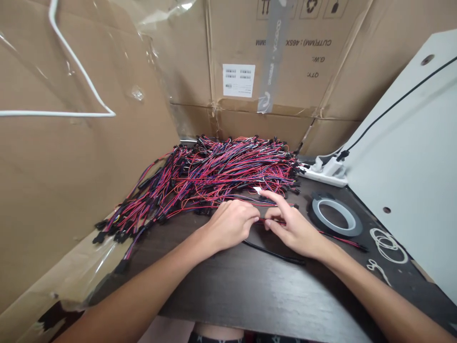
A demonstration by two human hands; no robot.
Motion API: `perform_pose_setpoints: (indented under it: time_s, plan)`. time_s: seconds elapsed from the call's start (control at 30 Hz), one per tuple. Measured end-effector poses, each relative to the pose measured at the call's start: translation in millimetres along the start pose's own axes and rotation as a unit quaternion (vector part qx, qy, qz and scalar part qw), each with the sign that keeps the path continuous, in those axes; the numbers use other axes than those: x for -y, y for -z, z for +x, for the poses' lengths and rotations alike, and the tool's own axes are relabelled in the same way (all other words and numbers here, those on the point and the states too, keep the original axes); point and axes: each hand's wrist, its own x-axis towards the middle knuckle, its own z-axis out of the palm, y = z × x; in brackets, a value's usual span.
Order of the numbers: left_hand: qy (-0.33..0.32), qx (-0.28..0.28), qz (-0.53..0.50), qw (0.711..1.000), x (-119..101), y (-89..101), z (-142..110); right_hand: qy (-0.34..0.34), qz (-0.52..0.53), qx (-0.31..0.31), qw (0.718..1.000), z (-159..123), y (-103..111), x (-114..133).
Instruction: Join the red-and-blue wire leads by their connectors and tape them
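Observation:
A big heap of red, blue and black wire leads (pixel 217 174) with black connectors lies on the dark table (pixel 250 290). My left hand (pixel 232 224) rests at the heap's near edge, its fingers curled and pinching a red-and-black lead (pixel 342 239). My right hand (pixel 291 226) meets it fingertip to fingertip and pinches the same lead, index finger stretched toward the heap. This lead trails off to the right across the table. A separate black cable (pixel 274 254) lies under both hands.
A roll of dark tape (pixel 335 216) lies flat right of my hands. White rubber bands (pixel 387 245) lie further right. A white power strip (pixel 326 171) sits at the back right. Cardboard boxes (pixel 285 71) wall the back and left; a white panel (pixel 414 157) leans at right.

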Motion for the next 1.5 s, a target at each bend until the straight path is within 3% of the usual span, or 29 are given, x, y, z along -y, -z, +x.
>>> perform_pose_setpoints:
  time_s: [0.27, 0.5, 1.5]
  plan:
    - [-0.007, 0.021, 0.013, 1.0, -5, 0.8, 0, -0.02, 0.074, 0.015, 0.997, 2, -1, 5]
    - [0.006, 0.042, -0.093, 0.995, -1, 2.1, 1, -0.053, 0.1, 0.025, 0.993, -1, 3, 5]
    - [0.048, -0.001, -0.163, 0.985, 1, 4.0, 1, -0.072, 0.138, 0.021, 0.988, -3, 2, 2]
